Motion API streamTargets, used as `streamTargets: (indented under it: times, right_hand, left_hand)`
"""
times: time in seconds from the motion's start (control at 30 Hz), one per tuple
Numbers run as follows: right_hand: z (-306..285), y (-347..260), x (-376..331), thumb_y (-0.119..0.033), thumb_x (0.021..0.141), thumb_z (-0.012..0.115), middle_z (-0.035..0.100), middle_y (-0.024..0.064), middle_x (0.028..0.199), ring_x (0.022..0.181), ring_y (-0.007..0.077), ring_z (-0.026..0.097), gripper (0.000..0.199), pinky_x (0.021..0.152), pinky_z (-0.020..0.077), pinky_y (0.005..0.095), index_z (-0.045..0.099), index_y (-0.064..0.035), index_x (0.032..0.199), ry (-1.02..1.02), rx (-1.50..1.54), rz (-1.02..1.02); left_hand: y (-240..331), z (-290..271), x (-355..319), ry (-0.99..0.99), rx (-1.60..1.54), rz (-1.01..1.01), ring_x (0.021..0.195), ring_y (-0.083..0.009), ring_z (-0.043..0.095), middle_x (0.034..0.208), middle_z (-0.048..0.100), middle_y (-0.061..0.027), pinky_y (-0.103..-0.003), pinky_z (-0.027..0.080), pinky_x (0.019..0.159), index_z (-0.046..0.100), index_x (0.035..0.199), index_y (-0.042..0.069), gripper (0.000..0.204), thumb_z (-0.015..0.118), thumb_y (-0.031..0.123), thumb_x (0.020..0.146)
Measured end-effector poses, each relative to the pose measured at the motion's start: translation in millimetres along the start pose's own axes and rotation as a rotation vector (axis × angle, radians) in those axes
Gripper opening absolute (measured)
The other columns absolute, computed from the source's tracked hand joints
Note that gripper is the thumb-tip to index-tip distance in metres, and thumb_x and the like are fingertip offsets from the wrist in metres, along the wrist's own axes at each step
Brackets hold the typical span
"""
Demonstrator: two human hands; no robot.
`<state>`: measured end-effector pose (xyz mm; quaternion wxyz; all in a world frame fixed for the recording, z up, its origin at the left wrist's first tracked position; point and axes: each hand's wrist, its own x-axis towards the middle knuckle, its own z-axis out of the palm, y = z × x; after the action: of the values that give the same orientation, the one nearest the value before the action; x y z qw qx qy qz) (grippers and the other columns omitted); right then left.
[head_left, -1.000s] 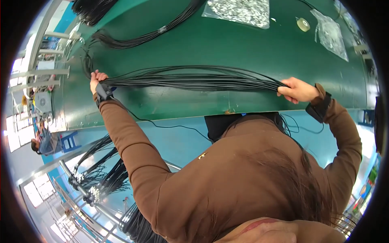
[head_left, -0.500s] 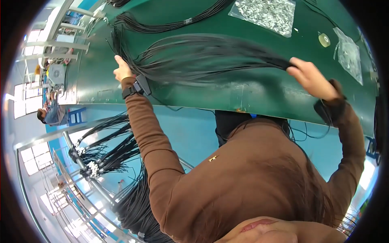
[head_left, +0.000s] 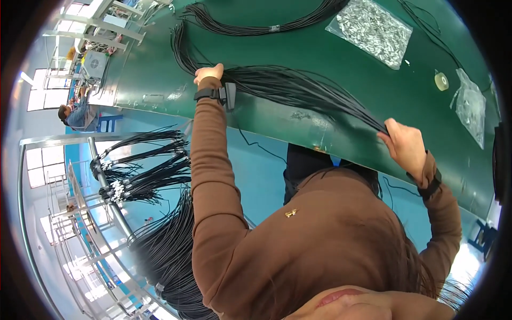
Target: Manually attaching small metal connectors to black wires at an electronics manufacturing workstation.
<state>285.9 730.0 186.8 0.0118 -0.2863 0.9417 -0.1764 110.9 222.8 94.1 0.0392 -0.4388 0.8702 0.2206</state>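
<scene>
A long bundle of thin black cables (head_left: pixel 298 88) stretches over the green table between my two hands. My left hand (head_left: pixel 209 73) is closed around it towards its left part, and loose cable ends fan out beyond that hand. Its other end sits in the closed fingers of my right hand (head_left: pixel 406 143), near the table's front edge. Between the hands the strands spread apart and sag a little. Farther back lies a second bundle of black cables (head_left: pixel 242 28), bound with a pale tie.
A clear bag of small silvery parts (head_left: pixel 370 33) lies at the back. To the right are a tape roll (head_left: pixel 441 81) and a clear plastic bag (head_left: pixel 470 109). Black cables hang on a metal rack (head_left: pixel 114 210) at my left. Another person (head_left: pixel 77 114) sits far left.
My right hand has come down towards the front edge, drawing the bundle's right end with it. The strands hang closer together and less blurred. The whole view has shifted a little.
</scene>
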Motion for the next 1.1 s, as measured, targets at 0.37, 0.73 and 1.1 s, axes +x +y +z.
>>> streamTargets:
  times: [0.37, 0.73, 1.1]
  right_hand:
    - [-1, -14, -23, -0.015, 0.075, 0.069, 0.050, 0.0126, 0.067, 0.057, 0.0320, 0.052, 0.026, 0.050, 0.0405, 0.0385, 0.048, -0.0020, 0.084, -0.024, -0.036, -0.066]
    - [8, 1, -9, -0.015, 0.077, 0.069, 0.047, 0.0104, 0.062, 0.050, 0.0278, 0.047, 0.024, 0.047, 0.0376, 0.0356, 0.051, -0.0025, 0.088, -0.066, 0.026, -0.078]
    - [8, 38, -12, -0.012, 0.090, 0.052, 0.047, 0.0179, 0.059, 0.053, 0.0373, 0.048, 0.013, 0.049, 0.0373, 0.0379, 0.050, 0.0000, 0.088, -0.136, 0.289, 0.261]
  left_hand:
    - [27, 7, 99, -0.137, 0.599, -0.166, 0.112, -0.0293, 0.055, 0.132, 0.046, -0.0207, -0.038, 0.045, 0.095, 0.004, 0.138, -0.014, 0.105, 0.069, 0.037, 0.074]
    - [1, -41, 145, -0.200, -0.028, 0.174, 0.102, -0.0234, 0.063, 0.103, 0.067, -0.0150, -0.033, 0.049, 0.084, 0.062, 0.103, -0.004, 0.039, 0.057, 0.027, 0.081]
    - [-13, -33, 139, 0.317, 0.203, 0.002, 0.105, -0.0298, 0.061, 0.110, 0.064, -0.0165, -0.039, 0.051, 0.086, 0.066, 0.098, -0.001, 0.026, 0.059, 0.015, 0.078]
